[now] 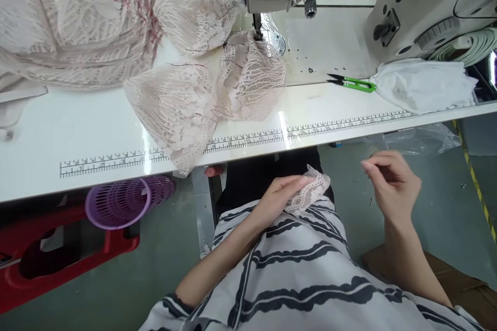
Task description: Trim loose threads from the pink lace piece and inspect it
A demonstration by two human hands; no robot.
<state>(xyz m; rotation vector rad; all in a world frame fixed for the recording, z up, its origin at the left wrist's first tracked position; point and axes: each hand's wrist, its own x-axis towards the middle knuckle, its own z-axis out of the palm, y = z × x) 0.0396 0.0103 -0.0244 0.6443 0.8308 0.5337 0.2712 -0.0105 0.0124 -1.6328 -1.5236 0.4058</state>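
Lace (pixel 306 197) in the left hand (pixel 277 195) numbers one piece, snips (pixel 359 84) one pair.

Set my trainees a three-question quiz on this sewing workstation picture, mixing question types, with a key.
1. Which hand holds the small lace piece?
2. True or false: the green snips lie inside the purple basket.
3. Fill in the missing word: along the front edge of the table runs a printed ____.

Key:
1. The left hand.
2. False; the green snips lie on the table.
3. Ruler.
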